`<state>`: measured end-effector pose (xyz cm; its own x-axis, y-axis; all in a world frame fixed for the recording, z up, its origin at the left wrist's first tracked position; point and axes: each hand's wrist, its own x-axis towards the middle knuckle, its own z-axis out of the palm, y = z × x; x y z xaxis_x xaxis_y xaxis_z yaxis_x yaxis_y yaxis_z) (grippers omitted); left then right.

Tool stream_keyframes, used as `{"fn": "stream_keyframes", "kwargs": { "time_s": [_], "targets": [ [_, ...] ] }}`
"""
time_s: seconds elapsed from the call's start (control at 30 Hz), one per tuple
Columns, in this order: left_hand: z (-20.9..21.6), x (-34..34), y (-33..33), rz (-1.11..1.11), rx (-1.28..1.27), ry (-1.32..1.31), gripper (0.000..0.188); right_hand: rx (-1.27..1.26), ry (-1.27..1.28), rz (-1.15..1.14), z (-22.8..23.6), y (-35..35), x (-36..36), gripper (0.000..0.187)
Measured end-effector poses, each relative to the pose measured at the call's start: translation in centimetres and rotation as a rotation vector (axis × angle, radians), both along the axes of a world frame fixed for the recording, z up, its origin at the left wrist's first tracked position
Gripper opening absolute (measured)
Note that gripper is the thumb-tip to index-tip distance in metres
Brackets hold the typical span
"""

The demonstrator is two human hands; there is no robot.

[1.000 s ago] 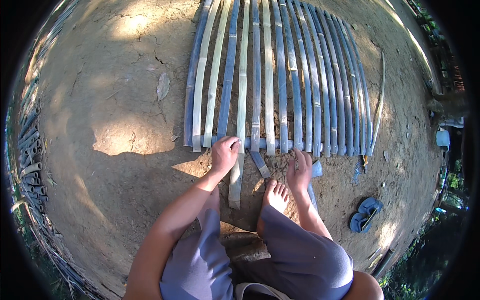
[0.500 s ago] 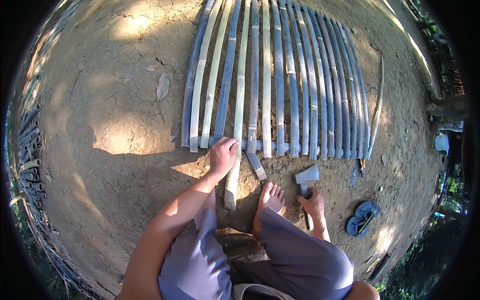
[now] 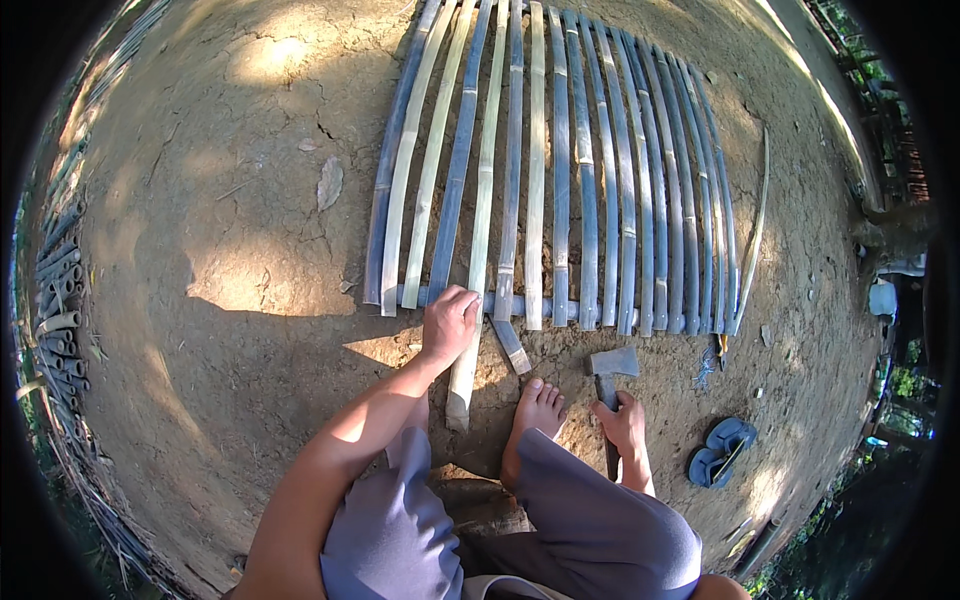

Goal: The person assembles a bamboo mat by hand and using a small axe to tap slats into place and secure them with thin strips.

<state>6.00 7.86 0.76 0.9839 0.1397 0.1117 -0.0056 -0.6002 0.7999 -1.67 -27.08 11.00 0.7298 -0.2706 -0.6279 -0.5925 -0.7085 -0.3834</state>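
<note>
My left hand (image 3: pixel 452 322) is closed around a pale bamboo slat (image 3: pixel 484 200) near its lower part. The slat's near end sticks out past the others, towards my feet. It lies across a cross pole (image 3: pixel 548 308) that runs under a row of several bamboo slats. By my bare right foot, my right hand (image 3: pixel 624 425) grips the handle of a hatchet (image 3: pixel 615 362), whose metal head points away from me. A short bamboo offcut (image 3: pixel 513 347) lies on the dirt between the long slat and the hatchet.
Dark sandals (image 3: pixel 722 452) lie on the ground to the right. A thin loose strip (image 3: pixel 755 230) rests beside the row's right edge. Stacked bamboo poles (image 3: pixel 60 320) are at the far left. A dry leaf (image 3: pixel 330 183) lies on the cracked earth.
The whole view has shifted a little, with the slats lower in it. My right hand and the hatchet have shifted only slightly; my left hand keeps its hold on the slat.
</note>
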Motion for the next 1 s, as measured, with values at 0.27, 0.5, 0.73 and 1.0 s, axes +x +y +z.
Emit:
{"fn": "stream_keyframes", "kwargs": {
  "time_s": [0.27, 0.5, 0.73, 1.0],
  "targets": [
    [-0.5, 0.1, 0.0, -0.025, -0.015, -0.038, 0.007, 0.634, -0.252, 0.034, 5.2, 7.5, 5.5, 0.06],
    [-0.7, 0.1, 0.5, -0.001, -0.034, -0.058, 0.005, 0.135, -0.275, 0.571, 1.8, 15.4, 7.6, 0.065],
    [-1.2, -0.1, 0.5, -0.02, -0.026, -0.098, 0.004, 0.143, -0.124, 0.624, -1.0, 16.4, 6.6, 0.07],
    [-1.2, 0.3, 0.6, -0.067, 0.026, -0.095, 0.0, 0.046, -0.267, 0.66, -2.8, 15.9, 5.2, 0.07]
  ]
}}
